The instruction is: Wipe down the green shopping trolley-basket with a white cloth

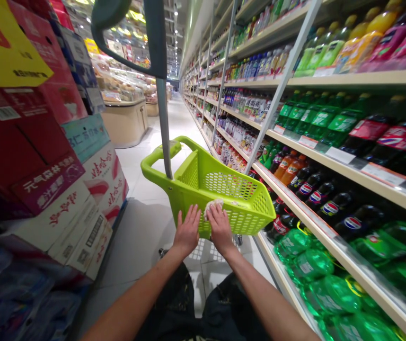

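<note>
**Two Hands and One Cloth on One Green Shopping Basket**

The left hand (188, 229) is open, its fingers stretched, and it lies flat on the near wall of the green shopping basket (199, 194), toward that wall's left part. The right hand (220, 229) is just beside it, with fingers laid over one crumpled, whitish cloth (214, 207). The cloth is at the upper edge of the same wall, near its middle; whether the fingers close around it, I cannot tell.

The basket stands above the floor (135, 227); two small wheels (239, 239) can be seen below. From its left end rises one grey pole (163, 123), which carries one dark handle (156, 49). Under the forearms are two legs (176, 296) in dark trousers.

To the right, on the shelf (295, 202), I count four bottles with Pepsi labels (330, 208), and farther along, two orange bottles (290, 166). To the left, well apart from the hands, there is a stack of cartons (70, 213), with one yellow sign (7, 52) above.
</note>
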`<state>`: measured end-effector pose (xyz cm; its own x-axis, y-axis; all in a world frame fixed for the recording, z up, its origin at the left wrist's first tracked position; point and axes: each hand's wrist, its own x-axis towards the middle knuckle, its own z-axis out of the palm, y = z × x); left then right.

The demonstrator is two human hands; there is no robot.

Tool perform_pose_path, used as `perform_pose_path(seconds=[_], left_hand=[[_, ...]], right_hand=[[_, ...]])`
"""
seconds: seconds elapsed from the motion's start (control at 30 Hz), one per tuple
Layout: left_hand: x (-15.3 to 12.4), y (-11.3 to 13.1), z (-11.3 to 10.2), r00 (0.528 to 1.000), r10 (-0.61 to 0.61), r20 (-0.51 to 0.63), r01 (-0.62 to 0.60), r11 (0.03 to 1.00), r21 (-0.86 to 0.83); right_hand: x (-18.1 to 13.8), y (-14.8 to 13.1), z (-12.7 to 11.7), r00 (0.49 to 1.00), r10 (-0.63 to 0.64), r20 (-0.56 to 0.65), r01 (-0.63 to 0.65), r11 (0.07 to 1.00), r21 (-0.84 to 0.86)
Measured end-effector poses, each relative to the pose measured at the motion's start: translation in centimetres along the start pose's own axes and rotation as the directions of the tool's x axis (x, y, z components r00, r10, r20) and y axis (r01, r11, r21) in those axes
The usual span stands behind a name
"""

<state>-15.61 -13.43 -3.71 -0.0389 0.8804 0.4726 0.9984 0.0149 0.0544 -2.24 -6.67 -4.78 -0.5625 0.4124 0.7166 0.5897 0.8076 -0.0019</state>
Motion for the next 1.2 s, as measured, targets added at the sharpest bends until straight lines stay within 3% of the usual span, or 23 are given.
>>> perform_pose_path(seconds=[0.2,0.43,0.63,0.83,1.07,1.2], left_hand=[[-0.8,-1.4,-0.3,1.0,-0.03,-0.007,0.03,1.0,0.008],[-0.5,-2.5,-1.5,0.996,-0.072,-0.054,0.073,0.997,0.016],[-1.1,-4.0,-2.1,0.992,-0.116,-0.047,0.117,0.993,0.013],[-1.0,-4.9,-2.3,0.985,-0.158,-0.072,0.159,0.987,-0.001],[-1.1,-6.2,-2.9,0.982,-0.159,-0.102,0.164,0.985,0.046],[-0.9,-7.2,-3.4,0.97,-0.222,-0.103,0.229,0.972,0.058]], right_hand=[[-1.9,-0.4,1.1,0.998,-0.057,0.039,0.058,0.998,-0.009],[3.1,-2.2,0.4,0.998,-0.042,-0.049,0.044,0.998,0.043],[0.6,-2.6,2.0,0.992,-0.106,0.067,0.1,0.991,0.087],[5.6,-4.8,1.1,0.996,-0.084,-0.028,0.086,0.992,0.096],[5.0,-5.6,2.1,0.986,-0.163,0.019,0.16,0.98,0.117],[8.0,-7.5,1.2,0.986,-0.162,-0.03,0.165,0.978,0.131]])
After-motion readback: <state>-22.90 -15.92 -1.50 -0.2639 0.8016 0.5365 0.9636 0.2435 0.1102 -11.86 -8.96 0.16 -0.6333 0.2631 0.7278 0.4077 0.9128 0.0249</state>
